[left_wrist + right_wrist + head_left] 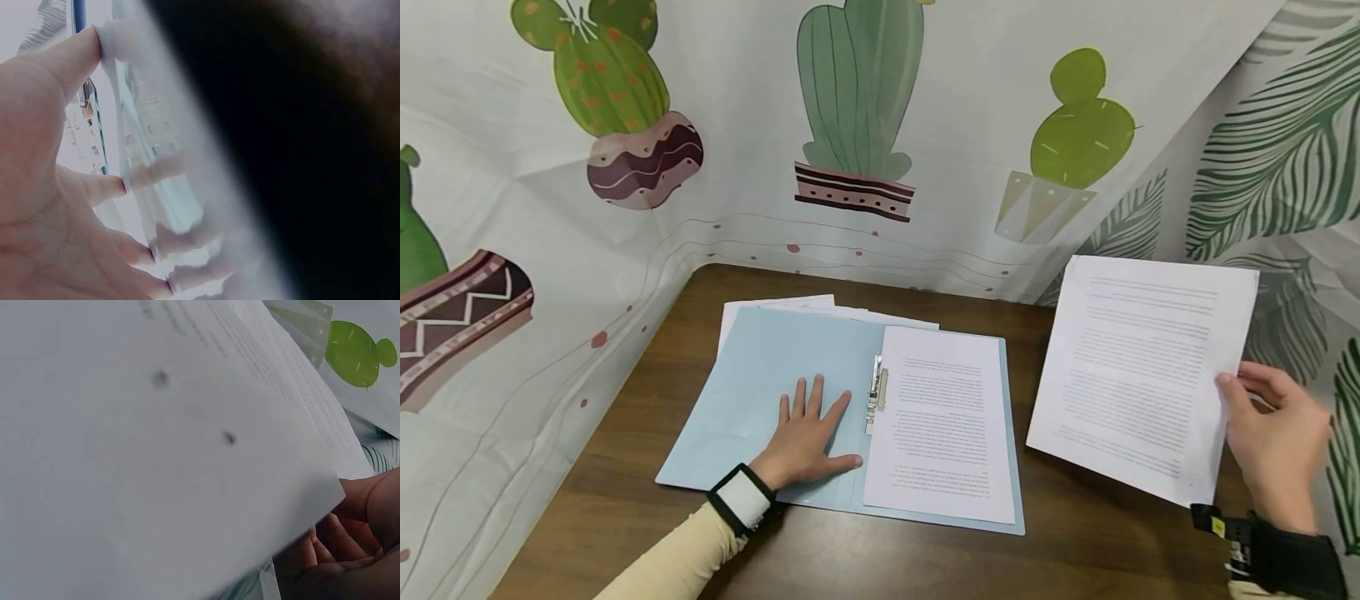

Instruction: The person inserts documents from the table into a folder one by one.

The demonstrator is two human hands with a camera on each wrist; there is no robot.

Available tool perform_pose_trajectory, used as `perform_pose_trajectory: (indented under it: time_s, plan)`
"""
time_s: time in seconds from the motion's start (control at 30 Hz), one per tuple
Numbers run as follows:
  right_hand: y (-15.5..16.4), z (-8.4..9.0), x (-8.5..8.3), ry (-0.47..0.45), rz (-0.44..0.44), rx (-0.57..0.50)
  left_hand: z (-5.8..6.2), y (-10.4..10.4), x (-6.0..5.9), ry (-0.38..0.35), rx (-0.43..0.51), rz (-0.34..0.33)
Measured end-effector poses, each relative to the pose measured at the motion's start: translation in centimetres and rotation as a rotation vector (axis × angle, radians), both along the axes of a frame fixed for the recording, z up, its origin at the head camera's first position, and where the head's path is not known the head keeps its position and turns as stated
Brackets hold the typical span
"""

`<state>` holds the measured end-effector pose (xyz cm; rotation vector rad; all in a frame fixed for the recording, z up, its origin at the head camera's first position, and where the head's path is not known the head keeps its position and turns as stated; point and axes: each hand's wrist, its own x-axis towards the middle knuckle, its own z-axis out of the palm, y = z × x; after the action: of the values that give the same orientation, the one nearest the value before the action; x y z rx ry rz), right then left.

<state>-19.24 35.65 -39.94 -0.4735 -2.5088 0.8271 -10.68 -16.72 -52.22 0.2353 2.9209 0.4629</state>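
A light blue folder (pixel 760 350) lies spread on the table, with a metal clip (pixel 877 393) along its spine. Printed paper (pixel 943 425) covers most of the folder's right side. My left hand (pixel 805 437) rests flat on the left cover, fingers spread, thumb pointing toward the clip. Raised above the table at the right, a printed sheet (pixel 1138 375) is pinched at its right edge between the thumb and fingers of my right hand (pixel 1277 433). In the right wrist view two dark spots show on the held paper (pixel 187 487), and the thumb presses near its corner.
More white papers (pixel 778 302) stick out from beneath the folder's far edge. The brown wooden table (pixel 917 558) meets a cactus-print cloth (pixel 737 167) at the back and left. Leaf-patterned cloth (pixel 1285 150) hangs on the right.
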Motion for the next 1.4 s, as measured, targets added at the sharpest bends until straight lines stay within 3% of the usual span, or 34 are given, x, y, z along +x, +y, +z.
perform_pose_trajectory:
  time_s: [0.43,0.93,1.4]
  plan:
    - [-2.1,-2.2,-0.6,0.012,0.140,-0.075,0.0,0.0,-0.2,-0.002,-0.010,-0.004]
    - [-6.4,-5.0,-1.9,-0.154,0.273,-0.147,-0.2,0.3,-0.1,-0.011,-0.010,0.008]
    - [-9.6,-7.5,-1.6,-0.210,0.411,-0.197,0.0,0.3,-0.3,-0.014,-0.015,0.010]
